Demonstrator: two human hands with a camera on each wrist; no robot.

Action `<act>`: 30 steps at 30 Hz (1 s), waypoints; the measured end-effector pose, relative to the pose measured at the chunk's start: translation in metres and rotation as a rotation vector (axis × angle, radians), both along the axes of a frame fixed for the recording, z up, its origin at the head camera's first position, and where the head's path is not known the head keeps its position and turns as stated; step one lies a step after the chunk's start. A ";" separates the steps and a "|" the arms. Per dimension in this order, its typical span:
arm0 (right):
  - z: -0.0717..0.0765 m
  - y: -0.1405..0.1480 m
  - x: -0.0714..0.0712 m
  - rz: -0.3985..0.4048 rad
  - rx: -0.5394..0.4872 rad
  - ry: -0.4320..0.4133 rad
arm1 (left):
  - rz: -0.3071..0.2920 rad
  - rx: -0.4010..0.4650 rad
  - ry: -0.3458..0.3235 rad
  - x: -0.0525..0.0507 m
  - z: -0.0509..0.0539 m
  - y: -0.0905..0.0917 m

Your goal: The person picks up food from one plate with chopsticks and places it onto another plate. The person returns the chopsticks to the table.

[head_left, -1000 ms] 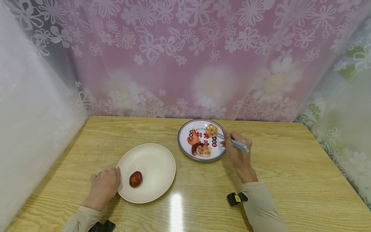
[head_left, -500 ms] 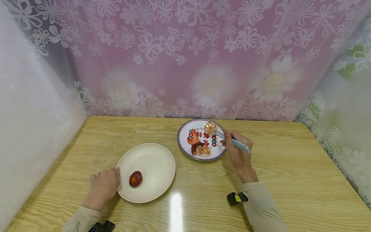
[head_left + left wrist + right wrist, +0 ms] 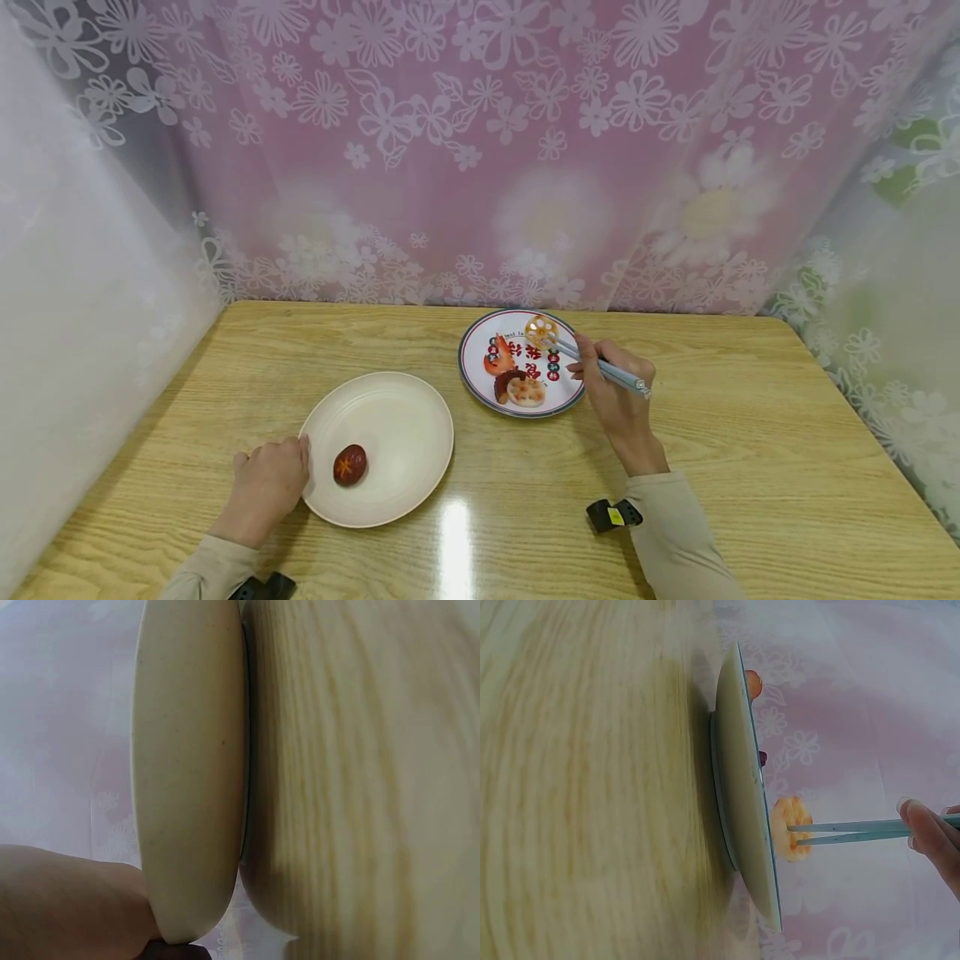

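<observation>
In the head view my left hand [image 3: 268, 483] holds the left rim of a cream plate [image 3: 408, 417]. A dark brown mushroom cap [image 3: 349, 465] with a cross cut lies in it. At the right, my right hand [image 3: 621, 408] grips pale blue chopsticks [image 3: 607, 369]. Their tips touch an orange-edged lotus root slice [image 3: 542, 327] at the far side of a printed white plate [image 3: 480, 393]. Whether the slice is raised off the plate I cannot tell. The right wrist view shows the chopstick tips at the lotus root slice [image 3: 786, 844], above the plate's edge.
The printed plate also carries a shrimp [image 3: 498, 360], a brown mushroom slice [image 3: 504, 387] and a second lotus root slice [image 3: 527, 392]. Both plates stand on a wooden table [image 3: 750, 450], the printed one near its back edge. A pink floral curtain [image 3: 450, 200] hangs behind.
The chopstick tips and the lotus root slice have shifted slightly left, and its holes now show more clearly. My left hand and the cream plate have stayed almost still.
</observation>
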State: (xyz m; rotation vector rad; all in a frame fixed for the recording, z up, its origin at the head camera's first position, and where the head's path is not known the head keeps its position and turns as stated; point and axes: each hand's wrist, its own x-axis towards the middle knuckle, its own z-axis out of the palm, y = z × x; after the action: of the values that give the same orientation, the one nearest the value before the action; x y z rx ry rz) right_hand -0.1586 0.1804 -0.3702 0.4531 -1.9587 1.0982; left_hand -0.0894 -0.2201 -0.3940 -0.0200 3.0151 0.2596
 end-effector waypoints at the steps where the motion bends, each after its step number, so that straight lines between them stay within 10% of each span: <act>1: 0.000 0.000 0.000 0.006 -0.004 -0.001 | 0.001 -0.001 -0.003 0.000 0.000 0.000; 30: 0.004 -0.004 0.004 0.006 0.029 0.002 | 0.005 -0.005 -0.030 -0.002 0.000 0.000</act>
State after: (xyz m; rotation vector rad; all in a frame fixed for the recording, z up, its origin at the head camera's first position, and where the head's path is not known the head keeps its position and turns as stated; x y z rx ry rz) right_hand -0.1547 0.1766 -0.3659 0.4758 -1.9756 1.0738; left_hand -0.0911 -0.2203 -0.3945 -0.0315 2.9863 0.2500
